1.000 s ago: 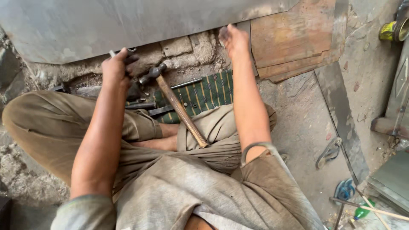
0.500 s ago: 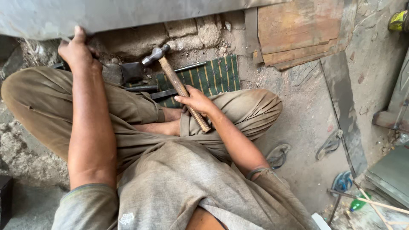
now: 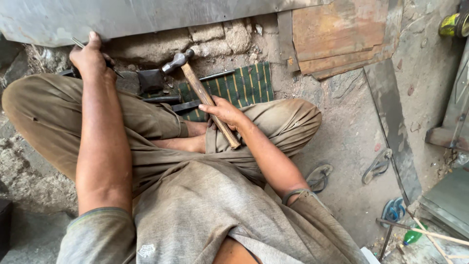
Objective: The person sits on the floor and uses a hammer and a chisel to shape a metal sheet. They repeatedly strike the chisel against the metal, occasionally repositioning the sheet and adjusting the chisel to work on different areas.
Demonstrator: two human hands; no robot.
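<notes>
I sit cross-legged on the ground. My right hand point(image 3: 223, 111) grips the wooden handle of a ball-peen hammer point(image 3: 198, 85) that lies slanted across my lap, its steel head pointing up toward the stone blocks. My left hand point(image 3: 90, 56) is closed around a thin metal rod point(image 3: 78, 43) at the lower edge of a large grey metal sheet point(image 3: 146, 17) that runs across the top. A small dark steel block point(image 3: 150, 79) sits on the ground between my hands.
A green striped mat point(image 3: 244, 85) lies under flat dark metal bars point(image 3: 173, 100). Rusty metal plates point(image 3: 342, 34) lean at the upper right. Sandals point(image 3: 376, 166) lie on the concrete at right, a green bottle point(image 3: 413, 236) and sticks at the lower right.
My right hand came down from the metal sheet's edge and took hold of the hammer handle. My left hand moved left along the sheet's lower edge with the rod.
</notes>
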